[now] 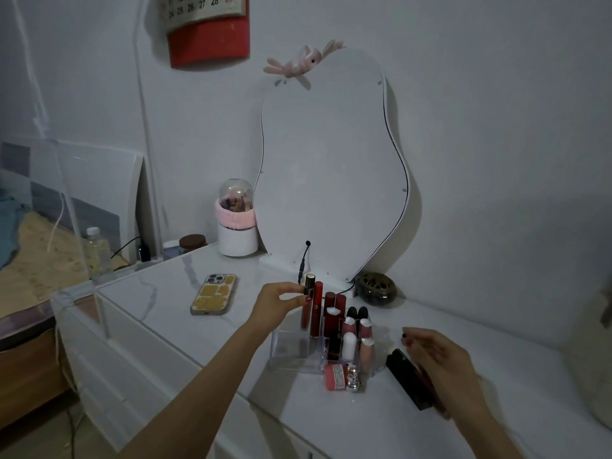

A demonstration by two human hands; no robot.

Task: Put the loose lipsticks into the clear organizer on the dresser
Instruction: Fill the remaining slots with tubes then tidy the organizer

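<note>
Black and gold, the tube (309,283) sits upright in our left hand (280,301), pinched between thumb and fingertips above the organizer's (288,351) rear-left slot. We judge each lipstick light, rigid and glossy, likely to slip; we hold it at mid-barrel, not by the cap, which may pull off. Our right hand (440,362) hovers with fingers loosely spread over a black tube (405,372) lying on the dresser (347,422); whether it touches, we cannot tell. A red tube (336,377) lies just before the organizer.
</note>
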